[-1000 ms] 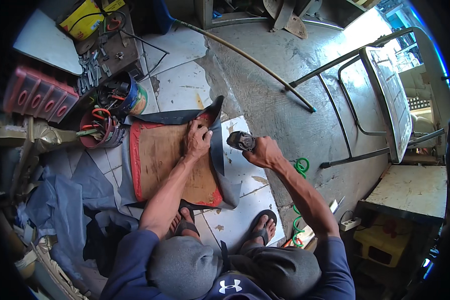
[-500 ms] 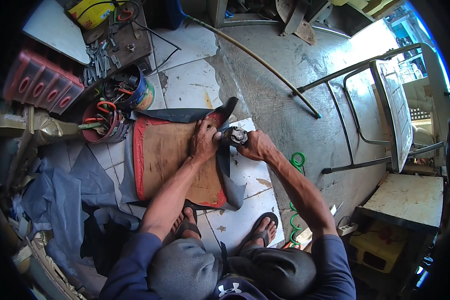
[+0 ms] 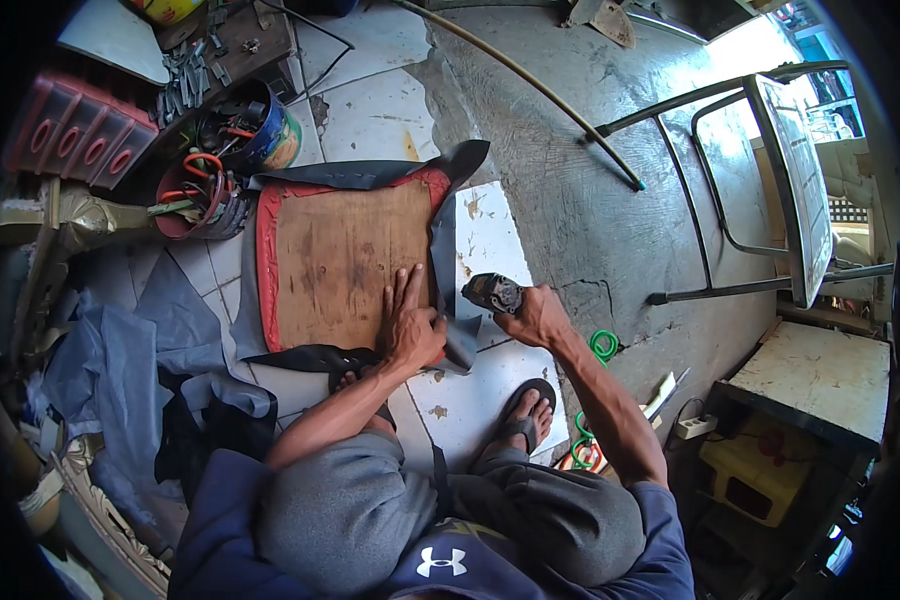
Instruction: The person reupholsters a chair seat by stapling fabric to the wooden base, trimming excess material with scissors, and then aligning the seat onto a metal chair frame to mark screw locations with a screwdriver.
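A wooden seat board edged with red fabric lies on the floor in front of me. Dark grey cover material spreads out around its edges. At the board's near right corner rests my left hand, its fingers stretched out over the wood and its thumb by the edge. My right hand grips a dark air staple gun by its handle. The tool is held to the right of the board, apart from it, above the white tiles.
Tool buckets and a red drawer organiser stand at the left. Grey cloth lies in a heap nearby. A green coiled hose runs by my right forearm. A metal folding chair and a long pole are at the right.
My left hand has slid from the board's far right corner to its near right corner. The staple gun has moved away from the far edge, nearer to me and rightward.
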Available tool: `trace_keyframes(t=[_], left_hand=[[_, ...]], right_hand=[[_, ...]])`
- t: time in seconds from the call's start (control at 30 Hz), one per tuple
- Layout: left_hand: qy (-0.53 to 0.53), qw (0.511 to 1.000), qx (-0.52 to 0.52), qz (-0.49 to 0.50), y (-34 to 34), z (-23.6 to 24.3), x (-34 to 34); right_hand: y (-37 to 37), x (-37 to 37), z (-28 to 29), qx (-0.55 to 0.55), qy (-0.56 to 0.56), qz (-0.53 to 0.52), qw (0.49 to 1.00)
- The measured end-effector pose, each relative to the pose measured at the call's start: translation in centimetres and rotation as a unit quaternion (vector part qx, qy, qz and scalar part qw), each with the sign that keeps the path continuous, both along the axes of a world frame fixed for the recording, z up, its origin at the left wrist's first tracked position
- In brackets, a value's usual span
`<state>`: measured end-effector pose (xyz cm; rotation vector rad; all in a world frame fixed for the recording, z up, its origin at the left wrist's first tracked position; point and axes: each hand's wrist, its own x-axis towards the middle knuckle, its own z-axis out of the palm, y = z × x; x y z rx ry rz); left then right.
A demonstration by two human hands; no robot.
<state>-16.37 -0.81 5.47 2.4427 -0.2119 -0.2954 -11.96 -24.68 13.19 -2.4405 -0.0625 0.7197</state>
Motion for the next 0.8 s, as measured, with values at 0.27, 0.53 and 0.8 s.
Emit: trace_keyframes(t=[0.27, 0.53, 0.8], left_hand=[[0.010, 0.994, -0.096, -0.051, 2.6, -1.6, 0.0], [0.002, 0.994, -0.100, -0.051, 3.0, -1.4, 0.1], [0.028, 0.997, -0.059, -0.040, 2.6, -0.3, 0.2]], right_hand=[[1.9, -1.8, -0.7, -0.002, 0.006, 0.094, 0.996], [2.7, -1.4, -1.6, -0.024, -0.024, 0.144, 0.989], [3.1, 2.1, -1.1, -0.037, -0.048, 0.151, 0.987]])
